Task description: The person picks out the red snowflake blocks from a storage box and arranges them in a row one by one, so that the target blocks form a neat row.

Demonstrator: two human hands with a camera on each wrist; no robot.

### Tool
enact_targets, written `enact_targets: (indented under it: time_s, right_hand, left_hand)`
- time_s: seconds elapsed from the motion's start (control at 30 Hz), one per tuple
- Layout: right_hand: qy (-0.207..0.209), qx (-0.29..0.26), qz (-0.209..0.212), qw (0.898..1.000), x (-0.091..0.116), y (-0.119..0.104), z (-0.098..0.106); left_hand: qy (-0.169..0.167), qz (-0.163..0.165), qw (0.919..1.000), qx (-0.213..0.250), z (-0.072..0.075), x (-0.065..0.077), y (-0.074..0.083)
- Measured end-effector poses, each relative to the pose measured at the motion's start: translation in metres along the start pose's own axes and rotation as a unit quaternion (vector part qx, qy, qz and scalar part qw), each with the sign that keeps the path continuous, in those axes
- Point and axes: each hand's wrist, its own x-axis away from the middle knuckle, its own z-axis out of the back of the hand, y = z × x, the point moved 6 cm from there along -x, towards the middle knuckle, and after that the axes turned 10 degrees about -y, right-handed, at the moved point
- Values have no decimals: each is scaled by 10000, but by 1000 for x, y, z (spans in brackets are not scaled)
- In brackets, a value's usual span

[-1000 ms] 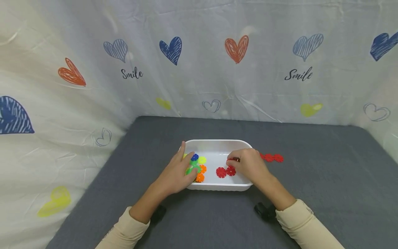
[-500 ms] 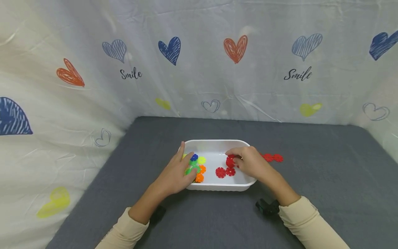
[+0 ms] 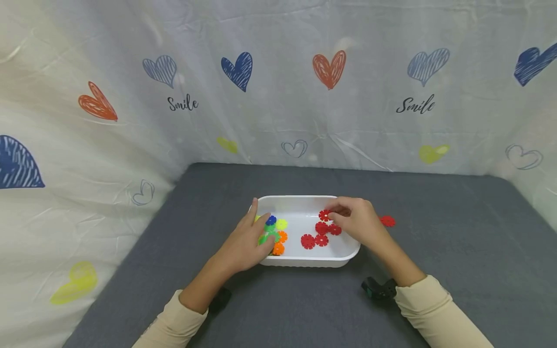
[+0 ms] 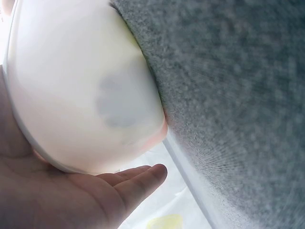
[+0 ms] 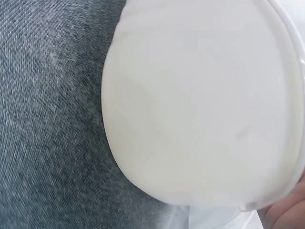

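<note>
A white plastic tray [image 3: 300,261] sits on the dark cloth. My left hand [image 3: 245,244] rests over its left end with fingers spread and thumb inside. In the left wrist view, the left hand [image 4: 71,198] lies against the tray's rim, fingers extended. Below it are notched plastic discs, including a blue disc [image 3: 271,220], a yellow disc [image 3: 281,224] and an orange disc [image 3: 278,249]. At the tray's right end my right hand [image 3: 359,220] pinches a red notched disc [image 3: 324,215] by its edge. Several other red discs [image 3: 308,241] lie nearby inside.
Outside the tray, a red disc [image 3: 388,221] shows on the cloth beyond my right hand. The grey-covered table [image 3: 457,251] extends around the tray. A white curtain [image 3: 270,111] printed with hearts hangs behind and at the sides.
My right hand has drawn back rightward and slightly up, uncovering more red discs in the tray and covering part of the red row outside. My left hand has stayed in place.
</note>
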Motion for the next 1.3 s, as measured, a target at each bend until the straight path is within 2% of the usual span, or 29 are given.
enact_targets:
  time_s: [0.83,1.3]
  right_hand:
    - [108,-747,-569,9955,10,13,19]
    - [232,-748,-643,9948,18,23,37]
  left_hand:
    - [-20,53,10000,18,0,0,0]
    - [-30,74,10000,4,1,1,1]
